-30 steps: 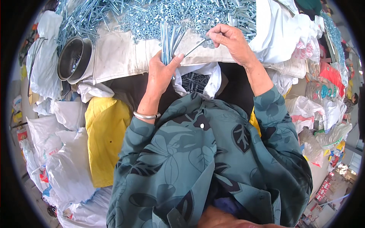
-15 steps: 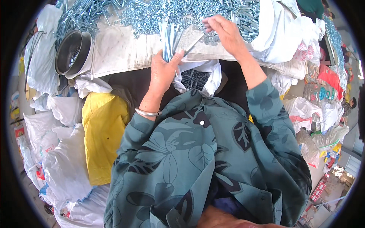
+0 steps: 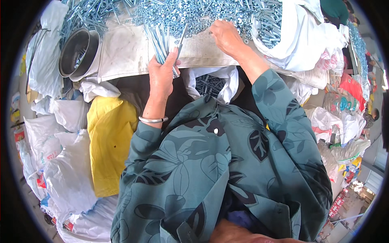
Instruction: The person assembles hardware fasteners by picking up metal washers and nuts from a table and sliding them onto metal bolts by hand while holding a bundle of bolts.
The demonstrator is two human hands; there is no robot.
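My left hand (image 3: 162, 75) is closed around a bundle of long bolts (image 3: 159, 40), silvery and thin. They fan upward past my fingers, most leaning left, while one leans right near the thumb. My right hand (image 3: 227, 37) rests at the near edge of a heap of small nuts (image 3: 174, 15), its fingers curled and pinched together. Whatever lies between those fingertips, if anything, is hidden. Beyond and right of that hand are short metal sleeve-like pieces (image 3: 269, 28).
A dark round pan (image 3: 67, 60) with a few metal pieces stands left on the pale cloth (image 3: 121, 54). More long bolts (image 3: 87, 18) pile behind it. Below the table edge sits an open white sack (image 3: 231, 81) of dark screws. Yellow (image 3: 111, 141) and white sacks (image 3: 67, 170) crowd the left.
My left hand has shifted left and slightly down, and its bolts now tilt left. My right hand has moved left and a little nearer, its fingers curling in more.
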